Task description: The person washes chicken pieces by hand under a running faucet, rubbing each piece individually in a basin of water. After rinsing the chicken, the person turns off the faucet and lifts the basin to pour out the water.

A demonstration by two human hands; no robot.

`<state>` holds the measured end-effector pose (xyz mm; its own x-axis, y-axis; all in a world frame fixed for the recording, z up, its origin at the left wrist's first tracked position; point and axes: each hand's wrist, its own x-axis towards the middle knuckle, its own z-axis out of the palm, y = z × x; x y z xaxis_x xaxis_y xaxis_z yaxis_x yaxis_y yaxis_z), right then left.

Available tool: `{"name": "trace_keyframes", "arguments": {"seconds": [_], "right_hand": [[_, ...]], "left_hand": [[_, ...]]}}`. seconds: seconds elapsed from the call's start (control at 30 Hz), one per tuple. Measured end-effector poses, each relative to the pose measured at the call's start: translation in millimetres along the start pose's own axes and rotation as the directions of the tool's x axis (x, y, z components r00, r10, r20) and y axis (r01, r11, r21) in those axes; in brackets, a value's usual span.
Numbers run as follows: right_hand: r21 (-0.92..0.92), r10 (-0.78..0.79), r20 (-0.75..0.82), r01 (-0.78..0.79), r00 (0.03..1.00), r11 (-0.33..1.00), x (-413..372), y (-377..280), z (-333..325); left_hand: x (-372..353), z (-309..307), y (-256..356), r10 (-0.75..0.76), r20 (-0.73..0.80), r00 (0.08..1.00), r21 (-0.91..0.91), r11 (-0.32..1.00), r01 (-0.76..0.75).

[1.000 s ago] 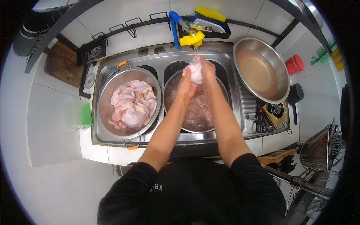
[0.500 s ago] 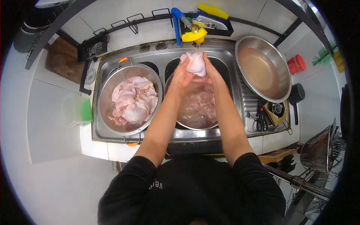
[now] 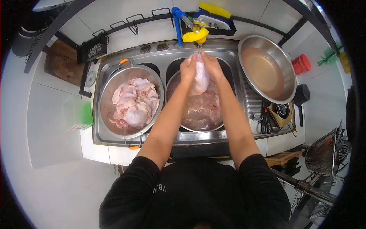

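Between my two hands hangs a raw chicken piece (image 3: 202, 79), held from both sides under the running tap (image 3: 199, 37). My left hand (image 3: 188, 70) closes on its left side, and my right hand (image 3: 212, 65) grips its upper right. Its lower end reaches down over a metal bowl (image 3: 198, 130) in the right sink basin, where more raw chicken (image 3: 204, 108) lies in cloudy water. To the left, a colander (image 3: 106, 110) with orange-tipped handles holds a heap of raw chicken pieces (image 3: 136, 101).
A large steel basin (image 3: 286, 86) of cloudy liquid rests on the drainboard at right. Below it lie black scissors (image 3: 265, 123) and a small gold-framed device (image 3: 282, 111). A green-lidded container (image 3: 87, 113) stands left. Sponges (image 3: 215, 10) sit on the rack behind.
The chicken piece has turned from bunched up in my palms to hanging lengthwise downward. My fingers have closed round its upper part.
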<state>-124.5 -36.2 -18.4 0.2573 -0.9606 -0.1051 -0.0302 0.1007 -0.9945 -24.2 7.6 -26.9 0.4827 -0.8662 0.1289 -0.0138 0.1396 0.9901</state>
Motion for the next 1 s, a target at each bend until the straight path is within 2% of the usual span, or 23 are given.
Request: {"name": "trace_keyframes", "arguments": {"seconds": [0.07,0.1,0.17,0.2,0.23,0.3,0.33,0.37,0.43,0.47,0.5,0.57,0.6,0.63,0.67,0.7,0.73,0.8,0.83,0.87,0.9,0.93,1.0], "right_hand": [[0.158,-0.234,-0.031,0.236,0.972,0.959,-22,-1,17],[0.154,-0.231,-0.033,0.233,0.972,0.96,-23,-5,17],[-0.207,-0.38,-0.124,0.351,0.917,0.913,-25,-6,19],[-0.325,-0.316,-0.143,0.257,0.938,0.91,-12,4,15],[-0.321,-0.316,-0.155,0.255,0.936,0.912,-1,4,4],[-0.435,-0.022,-0.215,-0.076,0.976,0.897,14,4,-17],[-0.101,0.069,-0.221,-0.093,0.973,0.991,15,11,-15],[-0.105,0.071,-0.215,-0.095,0.974,0.99,19,15,-18],[0.308,0.297,-0.06,-0.265,0.953,0.914,17,14,-19],[0.425,0.338,0.045,-0.325,0.94,0.845,13,16,-20],[0.42,0.34,0.052,-0.329,0.939,0.846,20,37,-22],[0.308,0.159,-0.211,-0.089,0.965,0.947,41,100,-26],[0.147,0.139,-0.11,-0.122,0.984,0.982,23,99,-29],[0.151,0.139,-0.107,-0.122,0.984,0.981,12,101,-24],[-0.346,0.122,0.007,-0.112,0.992,0.932,2,104,-16],[-0.752,0.163,0.115,-0.021,0.98,0.659,-9,107,-11],[-0.747,0.166,0.115,-0.025,0.98,0.665,-16,120,-7],[-0.906,-0.042,0.375,0.376,0.926,0.193,-31,143,4],[-0.903,-0.043,0.378,0.379,0.925,0.201,-51,128,10],[-0.934,-0.167,0.309,0.332,0.936,0.133,-78,89,18],[-0.959,-0.29,0.243,0.275,0.926,0.072,-93,68,24],[-0.956,-0.29,0.251,0.284,0.924,0.077,-82,87,19],[-0.975,0.129,0.219,0.212,0.967,0.063,-43,143,-1]], "left_hand": [[14,1,4,-0.019,-0.036,0.999,-0.011,1.0,0.019],[17,1,7,-0.04,-0.08,0.996,-0.017,0.999,0.039],[6,1,25,-0.048,-0.138,0.989,0.047,0.997,0.055],[5,-1,22,-0.095,-0.085,0.992,0.083,0.991,0.102],[4,0,22,-0.14,-0.025,0.99,0.122,0.982,0.142],[-3,3,19,-0.07,0.067,0.995,0.134,0.989,0.06],[-5,5,18,-0.004,0.149,0.989,0.139,0.99,-0.017],[-1,8,14,-0.007,0.143,0.99,0.137,0.99,-0.013],[7,9,19,-0.007,0.253,0.967,0.047,0.999,-0.005],[3,6,39,-0.068,0.291,0.954,0.154,0.988,0.023],[7,6,39,-0.069,0.282,0.957,0.154,0.988,0.026],[19,8,38,0.187,0.385,0.904,0.242,0.924,-0.295],[18,4,41,0.185,0.382,0.906,0.248,0.923,-0.293],[15,-1,50,0.159,0.365,0.917,0.238,0.936,-0.257],[12,-6,58,0.132,0.351,0.927,0.228,0.948,-0.221],[10,-12,62,0.101,0.338,0.936,0.219,0.958,-0.183],[12,-20,57,0.097,0.342,0.935,0.226,0.957,-0.182],[15,-42,50,0.187,0.238,0.953,0.341,0.903,-0.262],[9,-55,61,0.163,0.221,0.962,0.303,0.926,-0.226],[1,-71,74,0.139,0.205,0.969,0.262,0.946,-0.191],[1,-90,79,0.108,0.176,0.979,0.345,0.924,-0.164],[1,-111,84,0.081,0.138,0.987,0.425,0.895,-0.133],[-1,-155,95,0.036,0.039,0.999,0.545,0.837,-0.051]]}}
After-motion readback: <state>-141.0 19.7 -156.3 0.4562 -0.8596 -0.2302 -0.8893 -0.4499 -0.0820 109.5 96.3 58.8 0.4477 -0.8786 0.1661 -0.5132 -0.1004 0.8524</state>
